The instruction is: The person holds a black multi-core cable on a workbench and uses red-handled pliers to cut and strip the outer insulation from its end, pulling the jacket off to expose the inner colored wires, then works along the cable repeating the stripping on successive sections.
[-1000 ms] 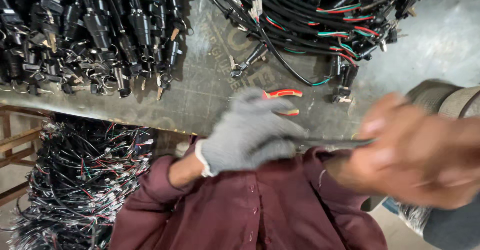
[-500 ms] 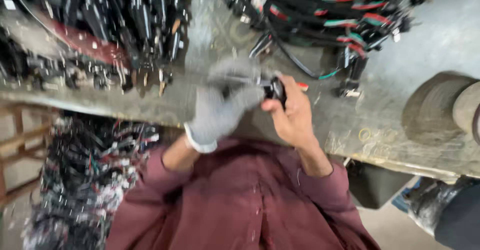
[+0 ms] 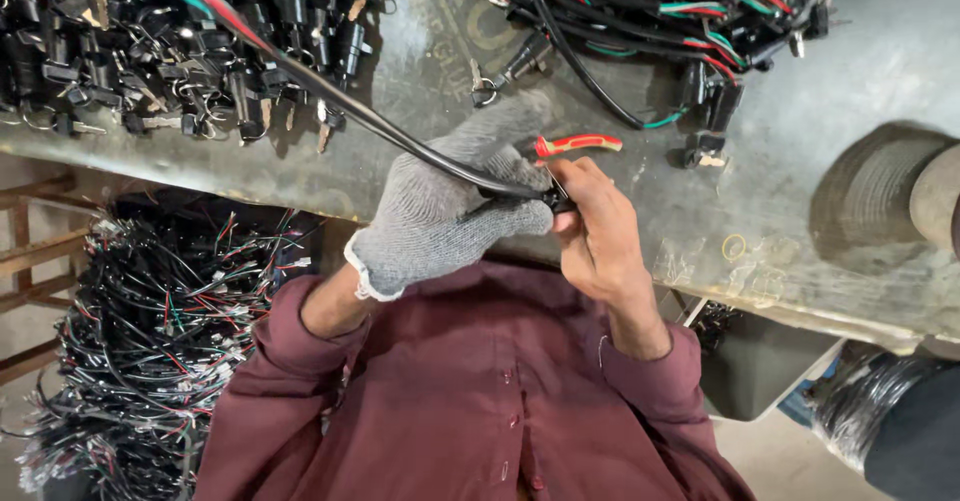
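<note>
Your gloved left hand (image 3: 450, 211) is closed around a black cable (image 3: 400, 136). Your bare right hand (image 3: 595, 231) pinches its end beside red-handled pliers (image 3: 575, 145) on the tabletop (image 3: 800, 191).

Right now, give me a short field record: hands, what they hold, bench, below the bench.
left hand: grey knit glove, closed round a black sheathed cable
right hand: bare, pinching the cable's end at the glove
tool: red-handled pliers, behind the hands
bench: grey worktop with heaps of black key switches
below bench: wire harness pile
</note>
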The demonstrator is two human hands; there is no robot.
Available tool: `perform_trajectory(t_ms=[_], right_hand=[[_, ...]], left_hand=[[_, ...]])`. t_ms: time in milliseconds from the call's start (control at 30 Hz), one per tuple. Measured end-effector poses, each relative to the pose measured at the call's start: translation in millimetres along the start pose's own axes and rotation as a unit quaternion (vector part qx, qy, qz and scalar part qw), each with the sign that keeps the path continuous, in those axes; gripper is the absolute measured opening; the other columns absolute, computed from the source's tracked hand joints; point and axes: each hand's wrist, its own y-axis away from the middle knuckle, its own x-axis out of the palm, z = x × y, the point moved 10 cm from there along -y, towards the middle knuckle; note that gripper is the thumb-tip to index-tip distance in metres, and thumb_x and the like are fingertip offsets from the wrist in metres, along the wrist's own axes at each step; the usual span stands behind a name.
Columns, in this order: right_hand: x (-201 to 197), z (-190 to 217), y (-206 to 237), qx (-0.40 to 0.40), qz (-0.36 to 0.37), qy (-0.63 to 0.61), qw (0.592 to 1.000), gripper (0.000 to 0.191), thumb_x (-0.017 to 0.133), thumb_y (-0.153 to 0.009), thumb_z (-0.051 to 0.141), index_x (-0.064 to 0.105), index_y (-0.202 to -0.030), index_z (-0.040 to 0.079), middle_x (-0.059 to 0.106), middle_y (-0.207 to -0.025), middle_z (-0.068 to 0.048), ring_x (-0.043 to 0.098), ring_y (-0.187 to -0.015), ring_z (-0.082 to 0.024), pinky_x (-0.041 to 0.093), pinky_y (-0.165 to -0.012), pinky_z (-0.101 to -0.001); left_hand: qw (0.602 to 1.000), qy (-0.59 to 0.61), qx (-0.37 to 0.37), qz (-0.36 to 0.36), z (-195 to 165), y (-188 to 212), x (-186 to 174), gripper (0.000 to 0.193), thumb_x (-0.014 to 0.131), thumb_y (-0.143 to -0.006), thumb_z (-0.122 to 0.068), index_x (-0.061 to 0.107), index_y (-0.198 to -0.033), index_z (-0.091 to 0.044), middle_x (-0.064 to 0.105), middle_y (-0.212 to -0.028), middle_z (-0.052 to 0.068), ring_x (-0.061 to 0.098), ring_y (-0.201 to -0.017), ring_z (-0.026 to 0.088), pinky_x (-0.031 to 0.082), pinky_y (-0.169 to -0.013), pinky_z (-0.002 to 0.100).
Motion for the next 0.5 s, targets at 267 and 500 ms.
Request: perform_trajectory(t_ms=[267, 500], right_hand=[[1.0, -13.2, 25.0, 0.121, -0.049, -0.107, 0.986, 0.039, 0.053, -0.109, 0.023, 0.054, -0.138, -0.003, 0.059, -0.098, -0.004, 0.053, -0.082, -0.010, 0.045, -0.074, -0.0257], [3.1, -33.2, 28.4, 0.187, 0.008, -0.246, 0.951, 0.034, 0.057, -0.102, 0.031, 0.067, -0.114, 0.000, 0.051, -0.078, 0.005, 0.043, -0.069, -0.005, 0.035, -0.061, -0.0222]], left_hand=[[0.992, -0.038, 0.114, 0.045, -19.6, 19.2, 24.6, 0.038, 0.071, -0.102, -0.013, 0.060, -0.137, -0.007, 0.069, -0.116, 0.009, 0.068, -0.098, 0.031, 0.053, -0.087, 0.040], [0.996, -0.093, 0.016, -0.007, -14.8, 5.3, 30.9, 0.059, 0.076, -0.092, -0.031, 0.055, -0.141, -0.004, 0.066, -0.115, 0.013, 0.063, -0.101, 0.036, 0.048, -0.093, 0.045]])
